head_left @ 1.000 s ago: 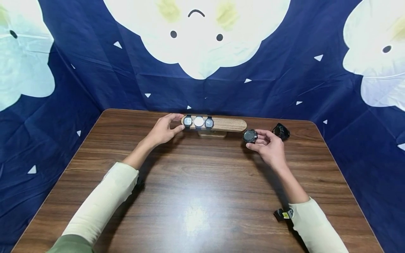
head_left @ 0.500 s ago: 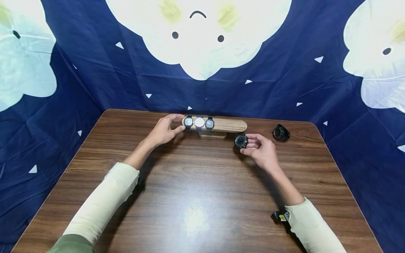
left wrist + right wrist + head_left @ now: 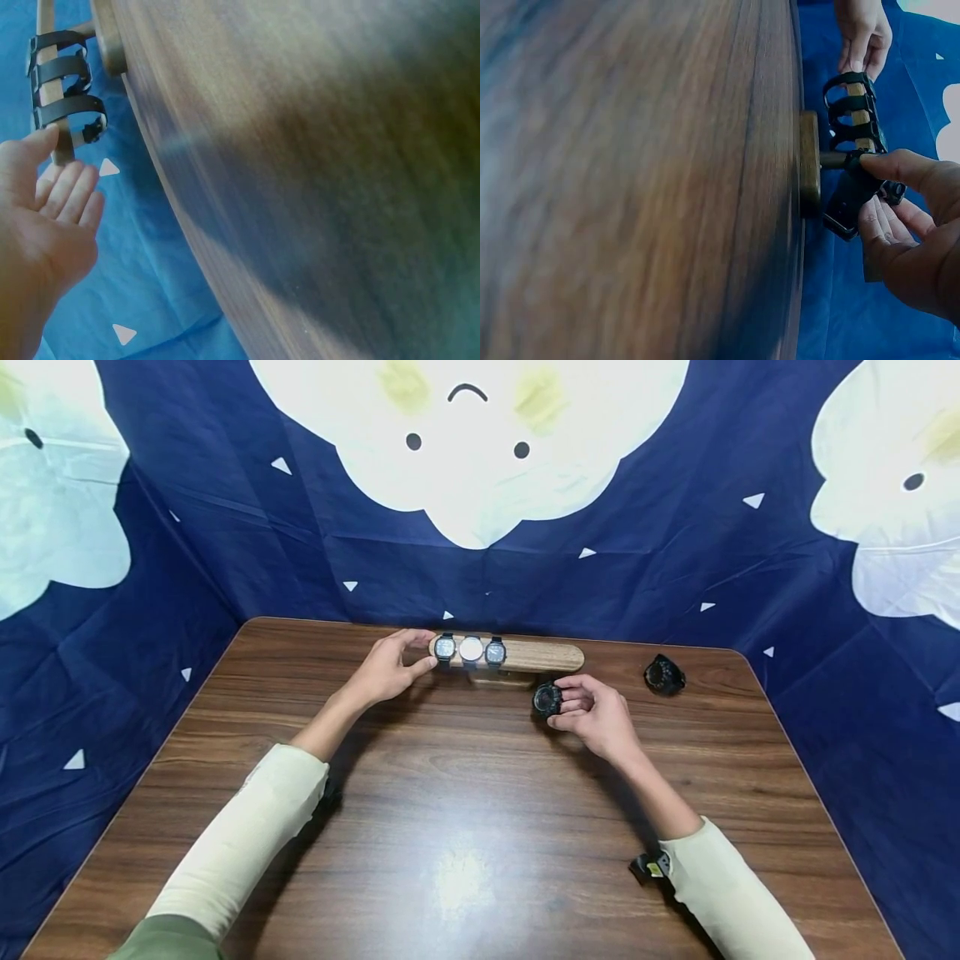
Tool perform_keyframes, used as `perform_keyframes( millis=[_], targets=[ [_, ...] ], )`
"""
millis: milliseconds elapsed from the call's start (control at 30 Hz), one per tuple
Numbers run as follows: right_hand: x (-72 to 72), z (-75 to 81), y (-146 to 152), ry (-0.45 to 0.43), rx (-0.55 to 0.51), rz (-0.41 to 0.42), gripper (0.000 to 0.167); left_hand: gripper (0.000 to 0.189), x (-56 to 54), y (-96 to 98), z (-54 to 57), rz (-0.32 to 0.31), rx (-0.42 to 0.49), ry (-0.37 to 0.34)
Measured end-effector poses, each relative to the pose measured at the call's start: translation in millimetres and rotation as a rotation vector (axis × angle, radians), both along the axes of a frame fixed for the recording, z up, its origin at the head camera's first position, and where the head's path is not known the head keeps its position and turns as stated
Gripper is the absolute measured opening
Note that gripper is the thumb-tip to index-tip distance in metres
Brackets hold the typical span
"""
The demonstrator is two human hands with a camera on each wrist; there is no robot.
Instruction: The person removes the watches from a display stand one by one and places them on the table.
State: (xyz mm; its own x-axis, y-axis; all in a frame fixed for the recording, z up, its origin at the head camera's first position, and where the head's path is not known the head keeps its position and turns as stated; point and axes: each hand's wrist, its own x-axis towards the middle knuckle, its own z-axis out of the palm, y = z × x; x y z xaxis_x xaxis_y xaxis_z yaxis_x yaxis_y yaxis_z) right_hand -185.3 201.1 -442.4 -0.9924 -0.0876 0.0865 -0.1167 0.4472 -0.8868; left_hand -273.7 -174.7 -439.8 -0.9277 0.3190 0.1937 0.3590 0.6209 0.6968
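Note:
A wooden watch stand [image 3: 543,656] stands at the back of the table, with three watches, one of them a white-faced watch [image 3: 471,648], strapped around its left half. My left hand [image 3: 386,670] pinches the bar's left end between thumb and fingers, beside the outermost strap [image 3: 64,110] in the left wrist view. In my right hand [image 3: 600,718] is a chunky black watch [image 3: 547,700], pinched by its side just in front of the bar's bare right half. Its buckled strap [image 3: 847,201] hangs as a loop in the right wrist view, close to the stand's base [image 3: 808,161].
Another black watch [image 3: 664,675] lies on the table [image 3: 450,793] at the back right. A blue cloth backdrop [image 3: 300,560] with white clouds rises behind the table's far edge. A small black device [image 3: 648,867] sits at the right sleeve's cuff.
My right hand has carried the black watch leftward, away from the other loose watch, to in front of the bar. My left hand has kept its hold on the stand's end.

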Motion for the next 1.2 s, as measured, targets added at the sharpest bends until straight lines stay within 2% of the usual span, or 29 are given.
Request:
perform_keyframes(
  millis=[400,1200],
  targets=[
    [-7.5,-0.6,-15.5,-0.050,-0.058,0.065,0.059,0.048,0.9,0.4,0.8,0.007,0.007,-0.007],
    [-14.4,-8.2,-46.1,-0.135,-0.052,0.053,0.058,0.049,-2.3,-1.5,-1.1,-0.003,0.005,0.003]
  ],
)
